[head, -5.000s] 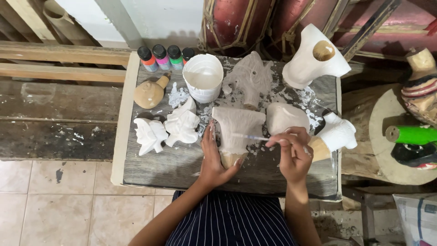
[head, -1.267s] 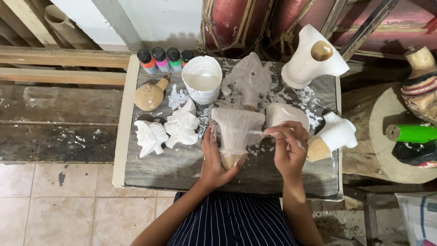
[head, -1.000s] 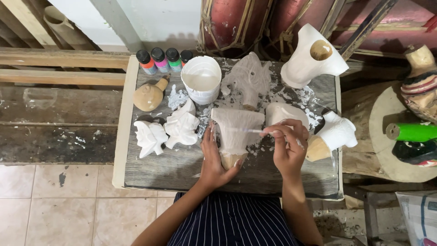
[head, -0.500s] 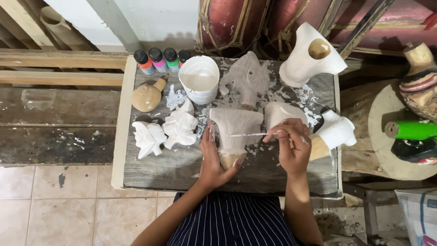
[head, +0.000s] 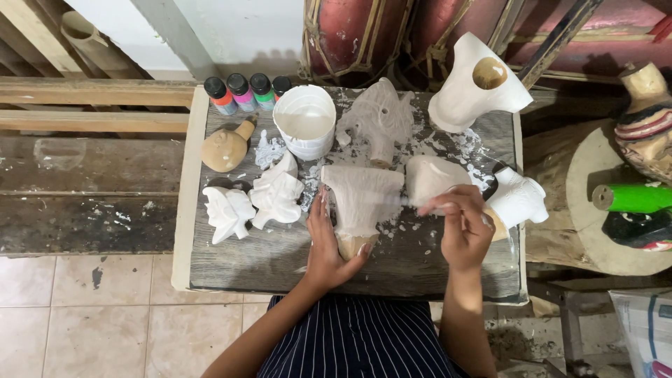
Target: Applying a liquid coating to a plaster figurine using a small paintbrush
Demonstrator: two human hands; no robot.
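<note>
Fingers: right hand (head: 463, 234) pinches a thin brush, tip on the whitewashed carving (head: 360, 203) | left hand (head: 327, 245) cups that carving's left side, steadying it on the table (head: 280, 262) | step: priming, wood base still bare | beyond: white paint cup (head: 304, 129), needed for reloading.

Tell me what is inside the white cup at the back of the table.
The white cup holds white paint or a similar liquid, filling it partway. Its surface looks smooth, with no brush in it. Whatever lies below the surface and the cup's bottom is covered.
</note>
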